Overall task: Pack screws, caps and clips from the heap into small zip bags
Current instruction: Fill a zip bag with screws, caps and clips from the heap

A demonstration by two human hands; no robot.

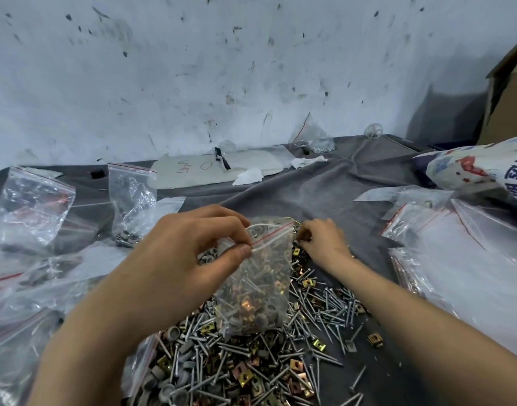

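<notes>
The heap of screws, grey caps and brass clips fills the lower centre of the frame, far too many pieces to count. One small zip bag stands on it at mid-frame, already loaded with a mix of all three in its bottom. The left hand pinches the bag's mouth by the red zip line, thumb and forefinger holding one lip. Just right of the bag, the right hand has its fingertips bunched down on the heap's far edge; whether they have a piece yet I cannot tell.

To do this step well, I would keep the bag's bottom resting on the heap, pull the near lip wide, and drop the screws in head first so the points spare the film.

Two hands, one bag in work. At the left edge two more zip bags stand open, one and another. The flat bags at right overlap, so they are uncountable. One further bag leans on the wall at upper centre.
</notes>
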